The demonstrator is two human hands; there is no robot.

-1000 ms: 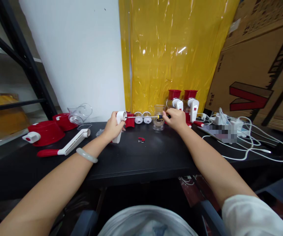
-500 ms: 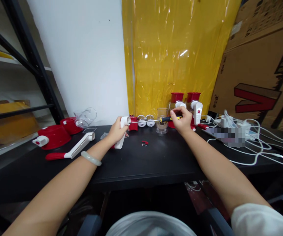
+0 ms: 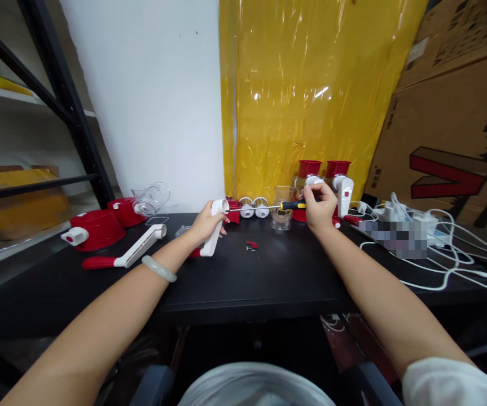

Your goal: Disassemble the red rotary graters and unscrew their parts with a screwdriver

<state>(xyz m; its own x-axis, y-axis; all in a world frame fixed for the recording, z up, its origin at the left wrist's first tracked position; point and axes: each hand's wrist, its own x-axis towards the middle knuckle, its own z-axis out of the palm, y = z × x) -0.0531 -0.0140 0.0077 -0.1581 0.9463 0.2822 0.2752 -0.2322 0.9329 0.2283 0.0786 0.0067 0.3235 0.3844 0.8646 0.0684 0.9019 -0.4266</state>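
My left hand (image 3: 204,224) is closed round a white crank handle (image 3: 215,231) with a red end, holding it tilted on the black table (image 3: 268,276). My right hand (image 3: 320,204) grips a screwdriver (image 3: 289,206) with a black and yellow handle. Its metal shaft runs level to the left, and the tip meets the round top of the white handle. A small red part (image 3: 250,245) lies on the table between my hands.
At the left lie another white and red crank handle (image 3: 131,255), red bowls (image 3: 97,228) and a clear cup (image 3: 150,198). Behind my hands stand two assembled red and white grinders (image 3: 332,180), a clear cup (image 3: 281,214) and white rollers (image 3: 254,207). White cables (image 3: 438,248) sprawl at the right.
My right hand has slid back along the screwdriver, so more of the black and yellow handle shows. The view has shifted slightly; my left hand keeps its hold on the handle.
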